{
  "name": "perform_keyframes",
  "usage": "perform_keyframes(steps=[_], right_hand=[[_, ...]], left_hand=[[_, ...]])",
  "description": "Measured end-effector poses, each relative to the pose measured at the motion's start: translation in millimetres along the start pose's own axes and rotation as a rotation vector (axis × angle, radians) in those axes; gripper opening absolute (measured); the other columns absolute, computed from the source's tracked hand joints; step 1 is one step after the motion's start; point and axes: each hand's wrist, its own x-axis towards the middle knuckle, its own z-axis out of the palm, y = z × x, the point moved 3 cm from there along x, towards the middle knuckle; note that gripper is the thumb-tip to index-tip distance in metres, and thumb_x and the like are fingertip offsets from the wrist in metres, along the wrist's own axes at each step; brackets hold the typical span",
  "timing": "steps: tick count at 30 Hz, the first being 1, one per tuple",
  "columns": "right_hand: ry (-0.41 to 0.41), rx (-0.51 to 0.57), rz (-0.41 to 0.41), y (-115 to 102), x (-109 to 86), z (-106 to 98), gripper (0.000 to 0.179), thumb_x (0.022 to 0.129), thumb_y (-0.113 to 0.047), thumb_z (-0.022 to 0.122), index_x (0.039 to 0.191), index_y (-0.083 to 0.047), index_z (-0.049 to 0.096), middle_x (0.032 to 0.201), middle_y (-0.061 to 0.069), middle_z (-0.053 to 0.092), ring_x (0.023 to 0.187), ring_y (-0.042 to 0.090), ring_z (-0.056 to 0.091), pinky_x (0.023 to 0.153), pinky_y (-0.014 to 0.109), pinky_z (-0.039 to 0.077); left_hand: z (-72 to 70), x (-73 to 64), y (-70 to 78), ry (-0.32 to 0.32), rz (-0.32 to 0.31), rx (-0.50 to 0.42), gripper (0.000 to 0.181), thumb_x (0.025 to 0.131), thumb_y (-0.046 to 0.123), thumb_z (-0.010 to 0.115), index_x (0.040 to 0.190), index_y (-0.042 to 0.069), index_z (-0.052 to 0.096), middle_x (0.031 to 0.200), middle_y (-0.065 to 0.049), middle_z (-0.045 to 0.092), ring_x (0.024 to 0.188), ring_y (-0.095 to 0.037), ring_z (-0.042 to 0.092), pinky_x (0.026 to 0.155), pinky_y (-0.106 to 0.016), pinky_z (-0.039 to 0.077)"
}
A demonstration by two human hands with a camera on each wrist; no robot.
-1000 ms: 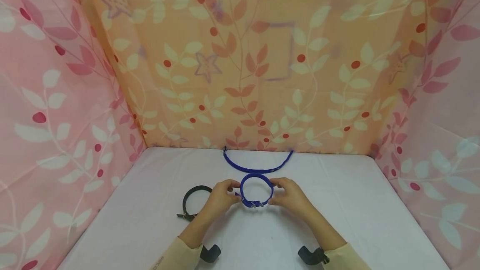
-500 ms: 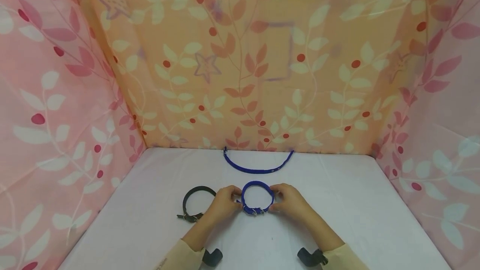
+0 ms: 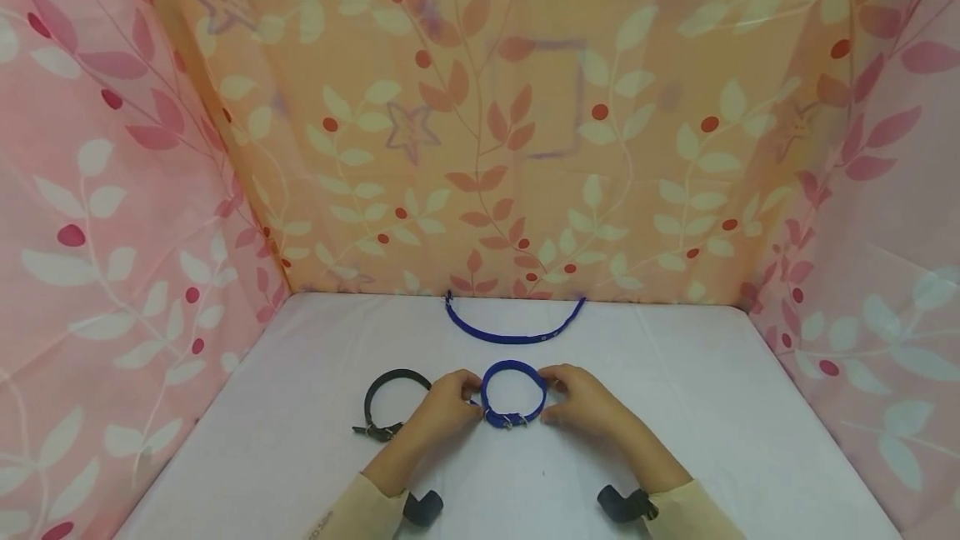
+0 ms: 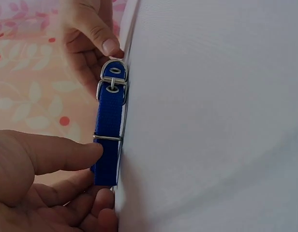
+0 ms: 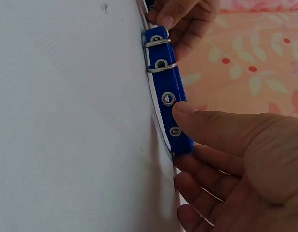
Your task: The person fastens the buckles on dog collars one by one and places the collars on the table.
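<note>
A blue collar (image 3: 513, 366), buckled into a ring, stands on its edge on the white table with its metal buckle (image 4: 111, 83) facing the person. My left hand (image 3: 448, 408) holds its left side, the thumb on the strap near a metal keeper and the fingers behind. On the opposite side my right hand (image 3: 587, 401) holds the ring, its thumb beside the metal eyelets (image 5: 168, 98) and its fingers curled under and behind. A dark collar (image 3: 401, 374), also buckled round, lies to the left, partly hidden by the left forearm.
Behind the ring an unbuckled blue collar (image 3: 510, 339) lies in a curve near the table's (image 3: 652, 440) back edge. Patterned cloth (image 3: 480, 107) hangs along the back and both sides. Dark wrist cameras (image 3: 624, 505) stick out from the sleeves.
Both hands have drawn the ringed blue collar slightly toward the person, leaving a gap to the unbuckled blue collar behind. Over the last half second they stay almost still.
</note>
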Motion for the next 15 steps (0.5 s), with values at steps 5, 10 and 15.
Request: perform_keyframes(steps=[5,10,15], right_hand=[[0.087,0.055,-0.057,3,0.5,-6,0.045,0.086,-0.018,0.084,0.128,-0.011,0.069,0.113,-0.002,0.072,0.103,0.016,0.064,0.093,0.04,0.055],[0.221,0.069,-0.1,6,4.8,-22,0.03,0.092,-0.019,0.079,0.12,-0.009,0.073,0.099,-0.005,0.072,0.091,0.012,0.064,0.079,0.028,0.055],[0.285,0.026,-0.105,4,12.9,-41,0.029,0.093,-0.02,0.078,0.117,-0.006,0.073,0.099,-0.002,0.074,0.093,0.017,0.065,0.081,0.034,0.054]], left_hand=[[-5.7,-0.3,0.6,-0.009,-0.013,-0.013,0.042,0.083,0.007,0.082,0.122,0.002,0.066,0.114,-0.008,0.07,0.104,-0.023,0.061,0.098,-0.048,0.053],[-16.9,4.8,7.0,0.0,-0.02,-0.07,0.044,0.084,0.012,0.084,0.123,0.003,0.067,0.118,-0.008,0.071,0.113,-0.027,0.063,0.101,-0.047,0.053],[-40.0,14.5,19.3,0.015,-0.03,-0.061,0.044,0.086,0.016,0.083,0.125,0.003,0.067,0.12,-0.009,0.07,0.117,-0.029,0.061,0.102,-0.049,0.052]])
